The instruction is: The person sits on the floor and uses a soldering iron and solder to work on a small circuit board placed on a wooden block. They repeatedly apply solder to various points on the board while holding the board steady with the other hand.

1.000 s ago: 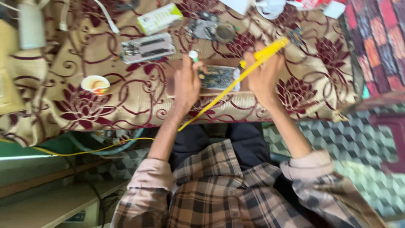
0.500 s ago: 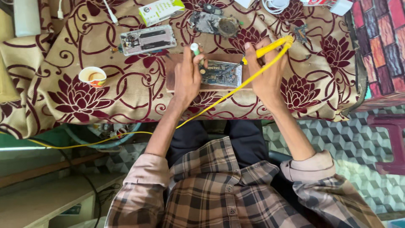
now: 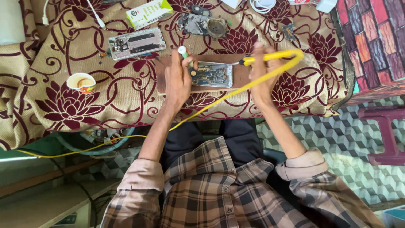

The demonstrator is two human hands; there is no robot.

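The right hand (image 3: 265,78) holds the thin yellow soldering iron (image 3: 270,55) while the left hand (image 3: 177,80) pinches a small white-and-green tube (image 3: 184,52) beside the opened silver phone (image 3: 213,74), which looks light, flat and easy to break, best held by its edges.

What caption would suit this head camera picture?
Left hand steadies an opened phone on a wooden board while right hand holds a yellow soldering iron.

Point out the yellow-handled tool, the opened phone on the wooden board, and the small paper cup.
yellow-handled tool (image 3: 270,56): head view, on its yellow handle.
opened phone (image 3: 213,74): head view, on its exposed circuit board.
small paper cup (image 3: 81,82): head view, on its inside.
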